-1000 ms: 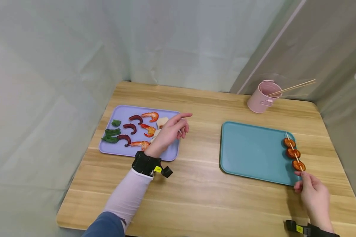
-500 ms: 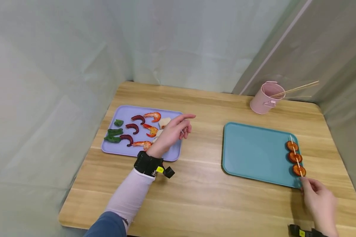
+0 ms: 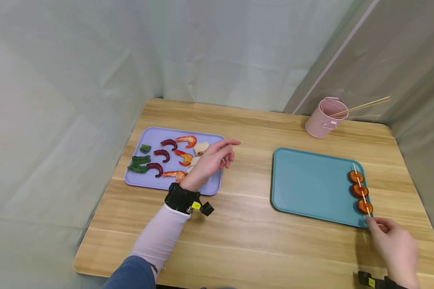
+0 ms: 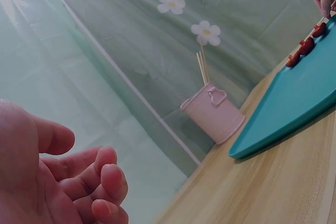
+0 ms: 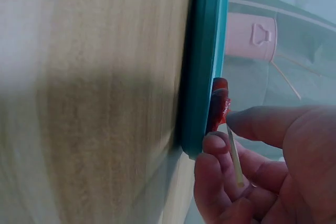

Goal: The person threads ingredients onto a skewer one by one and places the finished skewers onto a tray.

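My right hand (image 3: pixel 394 243) pinches the near end of a wooden skewer (image 5: pixel 236 163) between thumb and fingers, by the near right corner of the teal tray (image 3: pixel 311 184). Three round reddish-brown pieces (image 3: pixel 359 190) are threaded on it, lying along the tray's right edge. My left hand (image 3: pixel 211 160) hovers over the right part of a lilac tray (image 3: pixel 155 134), fingers loosely bent and holding nothing. On that tray lie green pepper pieces (image 3: pixel 139 168), dark red tentacles (image 3: pixel 161 155), orange shrimp (image 3: pixel 186 140) and pale pieces (image 3: pixel 201 148), some hidden under my left hand.
A pink bucket (image 3: pixel 320 122) with several thin bare skewers (image 3: pixel 369 104) stands behind the teal tray, near the table's far edge. The wooden table (image 3: pixel 246 224) spreads between and in front of the trays. Pale curtains (image 3: pixel 235 56) hang behind it.
The right hand has shifted slightly right and towards me, and the skewer with its pieces has slid a little nearer along the tray edge. The left hand holds almost the same pose.
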